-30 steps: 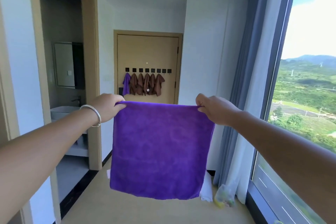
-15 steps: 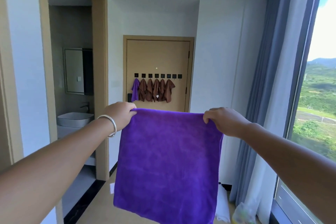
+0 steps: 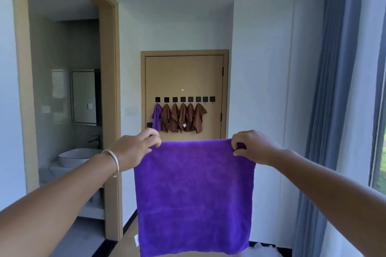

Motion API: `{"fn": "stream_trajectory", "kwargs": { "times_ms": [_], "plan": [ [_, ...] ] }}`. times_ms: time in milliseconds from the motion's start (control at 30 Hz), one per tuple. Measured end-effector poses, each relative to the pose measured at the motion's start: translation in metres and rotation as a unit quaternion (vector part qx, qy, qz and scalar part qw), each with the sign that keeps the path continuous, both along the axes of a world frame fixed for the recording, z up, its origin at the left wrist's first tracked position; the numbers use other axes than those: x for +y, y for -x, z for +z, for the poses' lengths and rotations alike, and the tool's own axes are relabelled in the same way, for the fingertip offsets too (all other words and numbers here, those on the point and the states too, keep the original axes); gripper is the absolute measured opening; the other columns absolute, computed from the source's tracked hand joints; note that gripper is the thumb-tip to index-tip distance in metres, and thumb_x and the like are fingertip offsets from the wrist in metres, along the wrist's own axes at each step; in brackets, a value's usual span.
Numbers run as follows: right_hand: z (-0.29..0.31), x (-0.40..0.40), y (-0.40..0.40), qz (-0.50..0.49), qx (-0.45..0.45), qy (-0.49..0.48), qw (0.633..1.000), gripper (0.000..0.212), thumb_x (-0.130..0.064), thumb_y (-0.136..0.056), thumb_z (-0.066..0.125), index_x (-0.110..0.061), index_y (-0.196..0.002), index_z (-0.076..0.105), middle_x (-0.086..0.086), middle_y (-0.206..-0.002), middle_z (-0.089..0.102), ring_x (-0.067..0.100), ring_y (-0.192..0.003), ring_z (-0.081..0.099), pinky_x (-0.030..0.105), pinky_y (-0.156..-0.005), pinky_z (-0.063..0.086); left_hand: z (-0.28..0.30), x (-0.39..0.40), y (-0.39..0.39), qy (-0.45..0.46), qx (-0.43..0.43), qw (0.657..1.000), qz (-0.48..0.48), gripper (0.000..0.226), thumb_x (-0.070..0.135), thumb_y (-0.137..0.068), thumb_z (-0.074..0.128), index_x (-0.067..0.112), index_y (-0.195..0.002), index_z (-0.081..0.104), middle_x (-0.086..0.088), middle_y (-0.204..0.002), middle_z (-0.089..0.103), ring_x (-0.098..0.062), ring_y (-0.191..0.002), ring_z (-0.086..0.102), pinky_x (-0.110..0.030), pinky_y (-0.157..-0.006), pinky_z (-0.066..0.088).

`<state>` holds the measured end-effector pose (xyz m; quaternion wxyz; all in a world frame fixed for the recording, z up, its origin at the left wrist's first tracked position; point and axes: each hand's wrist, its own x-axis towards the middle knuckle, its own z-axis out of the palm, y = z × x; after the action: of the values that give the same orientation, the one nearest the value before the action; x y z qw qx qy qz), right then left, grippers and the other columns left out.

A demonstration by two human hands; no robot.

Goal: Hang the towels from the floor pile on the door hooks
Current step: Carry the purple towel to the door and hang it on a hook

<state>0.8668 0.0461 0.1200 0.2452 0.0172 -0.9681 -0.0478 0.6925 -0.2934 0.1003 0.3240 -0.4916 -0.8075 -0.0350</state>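
A: How far along does it look? Start with the big picture.

B: The door (image 3: 184,81) at the end of the hall carries a row of eight black hooks (image 3: 184,99). Six are filled: one purple hung towel (image 3: 156,116) on the far left, then five brown towels (image 3: 182,118). The two hooks on the right look bare.

A: And the one in hand?

B: A purple towel (image 3: 194,196) hangs spread flat in front of the person, well apart from the door. The left hand (image 3: 136,149) pinches one top corner and the right hand (image 3: 251,146) the other, each grip clamped on the cloth.

A: What is left?

B: By the look of it, carrying this towel to the door and hooking it on a free hook. Something white shows on the floor (image 3: 129,244) at the bottom right, behind the towel; whether it is more of the pile cannot be told.
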Motion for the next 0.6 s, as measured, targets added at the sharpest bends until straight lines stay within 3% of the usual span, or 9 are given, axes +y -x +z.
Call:
{"fn": "stream_trajectory", "kwargs": {
  "times_ms": [100,167,234,300,434,601],
  "plan": [
    [0.004,0.022,0.040,0.019,0.004,0.010,1.000,0.020,-0.015,-0.091,0.057,-0.034,-0.087,0.053,-0.014,-0.094,0.058,0.010,-0.083,0.056,0.013,-0.063,0.037,-0.001,0.022,0.042,0.066,0.023,0.997,0.013,0.036,0.011,-0.092,0.051,0.041,-0.109,0.041,0.021,-0.137,0.027,-0.015,-0.066,0.053,-0.023,-0.057,0.045],
    [0.006,0.031,0.064,0.033,0.006,0.000,0.999,0.028,-0.010,-0.094,0.052,-0.037,-0.101,0.055,-0.013,-0.108,0.056,0.012,-0.091,0.056,0.014,-0.069,0.041,-0.001,0.037,0.066,0.081,0.018,0.996,0.008,0.042,0.007,-0.090,0.051,0.043,-0.110,0.042,0.023,-0.137,0.031,-0.012,-0.074,0.055,-0.018,-0.060,0.043],
    [0.005,0.040,0.089,0.034,0.006,-0.021,0.999,0.035,-0.009,-0.096,0.047,-0.038,-0.112,0.057,-0.014,-0.119,0.052,0.013,-0.098,0.056,0.018,-0.076,0.045,-0.002,0.052,0.092,0.069,0.015,0.998,0.003,0.040,0.008,-0.091,0.051,0.042,-0.112,0.047,0.024,-0.134,0.040,-0.007,-0.079,0.052,-0.008,-0.059,0.032],
    [0.004,0.052,0.116,0.027,0.005,-0.032,0.999,0.038,-0.008,-0.097,0.043,-0.037,-0.118,0.058,-0.015,-0.124,0.052,0.014,-0.102,0.056,0.023,-0.082,0.048,-0.004,0.067,0.123,0.039,0.014,0.999,-0.001,0.034,0.012,-0.095,0.046,0.039,-0.115,0.052,0.023,-0.132,0.046,-0.007,-0.086,0.056,-0.010,-0.065,0.034],
    [0.001,0.072,0.168,0.015,0.009,-0.050,0.999,0.037,-0.013,-0.095,0.046,-0.035,-0.121,0.060,-0.016,-0.125,0.058,0.010,-0.106,0.056,0.024,-0.088,0.047,-0.009,0.091,0.184,0.005,0.000,1.000,-0.017,0.028,0.020,-0.099,0.043,0.034,-0.116,0.060,0.020,-0.128,0.053,-0.008,-0.099,0.060,-0.020,-0.080,0.045],
    [0.001,0.084,0.241,0.007,0.056,-0.057,0.997,0.023,-0.034,-0.093,0.053,-0.035,-0.110,0.069,-0.017,-0.112,0.066,0.002,-0.094,0.059,0.010,-0.075,0.040,-0.002,0.115,0.261,-0.022,0.017,0.998,-0.048,0.022,0.016,-0.094,0.050,0.028,-0.105,0.066,0.017,-0.112,0.062,-0.007,-0.084,0.061,-0.017,-0.071,0.046]
  ]
}}
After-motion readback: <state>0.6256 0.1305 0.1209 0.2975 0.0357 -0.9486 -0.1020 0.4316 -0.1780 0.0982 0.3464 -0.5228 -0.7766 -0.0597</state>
